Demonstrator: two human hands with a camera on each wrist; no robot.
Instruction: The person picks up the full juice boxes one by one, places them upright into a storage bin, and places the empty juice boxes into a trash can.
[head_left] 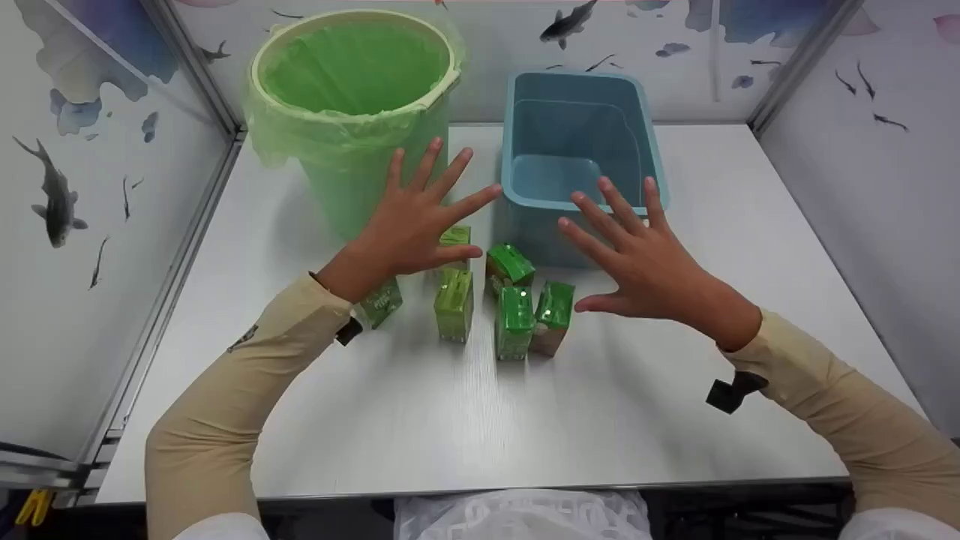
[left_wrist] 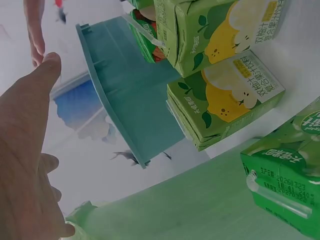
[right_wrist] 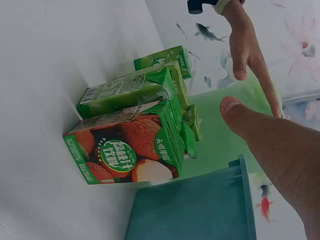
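Both hands hover with fingers spread and hold nothing. My left hand (head_left: 412, 229) is above several small juice cartons, in front of the green bin. My right hand (head_left: 652, 266) is over the near side of the blue tub, right of the cartons. A lychee juice carton (right_wrist: 125, 150) stands nearest that hand, beside a green carton (head_left: 515, 322) and another green carton (head_left: 510, 262) behind. A yellow-green citrus juice carton (left_wrist: 230, 100) stands left of them, with a similar carton (head_left: 456, 236) partly hidden by the left hand. Under the left wrist is a green carton (head_left: 384, 301) with a straw.
A green bin (head_left: 352, 161) lined with a translucent green bag stands at the back left. The blue tub (head_left: 517, 202) sits at the back right. Printed panels (head_left: 480, 45) enclose the white table (head_left: 465, 435) on three sides.
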